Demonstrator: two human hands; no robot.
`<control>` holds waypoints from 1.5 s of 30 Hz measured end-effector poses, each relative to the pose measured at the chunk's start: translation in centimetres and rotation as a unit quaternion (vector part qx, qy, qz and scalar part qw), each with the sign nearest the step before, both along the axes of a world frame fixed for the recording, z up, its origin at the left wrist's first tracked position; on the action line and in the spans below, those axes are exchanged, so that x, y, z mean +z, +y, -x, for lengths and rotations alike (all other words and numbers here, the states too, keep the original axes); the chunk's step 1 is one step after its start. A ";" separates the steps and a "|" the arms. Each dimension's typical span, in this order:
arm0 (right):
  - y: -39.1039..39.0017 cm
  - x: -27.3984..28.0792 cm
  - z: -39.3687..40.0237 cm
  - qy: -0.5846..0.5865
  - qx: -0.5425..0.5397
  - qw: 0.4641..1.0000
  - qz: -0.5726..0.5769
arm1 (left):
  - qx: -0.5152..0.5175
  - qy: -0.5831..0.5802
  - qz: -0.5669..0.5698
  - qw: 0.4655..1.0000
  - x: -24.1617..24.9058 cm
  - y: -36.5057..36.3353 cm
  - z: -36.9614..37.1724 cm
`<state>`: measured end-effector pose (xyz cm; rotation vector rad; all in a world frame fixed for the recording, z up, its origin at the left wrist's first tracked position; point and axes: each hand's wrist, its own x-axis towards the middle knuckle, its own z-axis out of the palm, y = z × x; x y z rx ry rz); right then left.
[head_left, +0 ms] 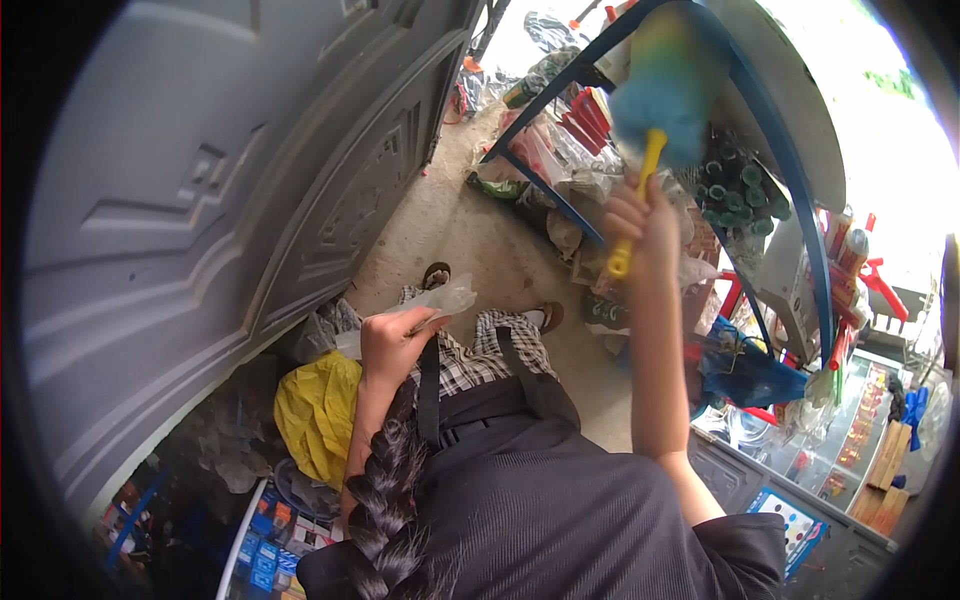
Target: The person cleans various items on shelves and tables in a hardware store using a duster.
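The right hand (640, 215) gripped the yellow plastic handle of a fluffy blue duster (662, 105), raised against the blue metal shelf rack (790, 170). The left hand (392, 340), below, clutched a crumpled clear plastic bag (440, 300).

A grey panelled door (230, 200) fills the left side. The floor (480, 250) is bare, dusty concrete. A blue metal rack (780, 160) packed with goods stands to the right, beside a glass display case (800, 450). Bright daylight floods in at the upper right, washing out that corner
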<state>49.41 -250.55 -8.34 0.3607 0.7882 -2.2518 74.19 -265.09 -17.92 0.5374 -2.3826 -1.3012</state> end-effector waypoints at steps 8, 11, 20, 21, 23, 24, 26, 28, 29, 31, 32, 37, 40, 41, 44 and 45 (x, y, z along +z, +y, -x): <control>-7.9 0.6 10.9 -0.062 0.035 0.996 0.059 | 0.024 -0.012 0.004 1.000 0.5 0.2 -0.8; -2.3 1.6 5.7 -0.059 0.047 0.997 -0.005 | 0.037 -0.024 -0.019 0.999 0.4 0.1 -0.8; 3.1 0.9 -2.9 -0.019 0.088 0.995 -0.052 | 0.030 -0.017 0.008 0.999 1.2 -1.1 0.7; 2.6 0.8 -2.6 -0.017 0.046 0.998 -0.045 | 0.030 -0.015 0.008 0.999 1.3 -1.0 1.0; 1.4 -0.6 -0.2 -0.067 -0.046 0.994 0.068 | 0.025 -0.012 0.008 1.000 1.1 -0.7 1.1; 0.3 -1.5 1.5 -0.066 -0.072 0.994 0.055 | 0.026 -0.020 0.009 0.999 1.1 -0.5 1.0; -2.9 -2.5 5.9 -0.071 -0.034 0.996 0.047 | 0.025 -0.025 0.020 0.999 1.0 -0.2 1.0; -6.0 -2.4 9.1 -0.086 0.053 0.994 0.033 | 0.023 -0.039 0.029 0.999 0.6 0.1 0.9; -7.1 -1.1 8.1 -0.070 0.057 0.996 -0.010 | 0.027 -0.034 0.017 0.999 1.0 0.3 1.0; -5.9 1.5 4.4 -0.036 0.084 0.993 -0.076 | 0.029 -0.043 0.001 0.999 1.7 0.5 1.0; -4.8 2.2 2.2 -0.016 0.109 0.989 -0.101 | 0.029 -0.057 -0.005 0.998 1.6 0.3 1.1; 3.1 1.8 3.0 0.006 -0.008 0.988 -0.152 | 0.026 -0.039 -0.012 0.999 2.6 -0.4 1.6; 0.3 -1.5 5.2 -0.019 -0.054 0.987 -0.151 | 0.009 -0.041 -0.005 0.999 2.8 -0.9 2.0; -1.3 -2.4 4.9 -0.049 -0.009 0.994 -0.098 | 0.002 -0.037 -0.001 0.999 2.7 -0.9 2.2; -2.6 1.9 1.2 -0.073 0.154 0.985 -0.016 | -0.026 -0.034 0.010 0.999 3.2 -0.6 2.8; -0.9 2.4 0.7 -0.076 0.147 0.985 0.049 | -0.030 -0.027 0.013 0.999 3.5 -0.4 3.0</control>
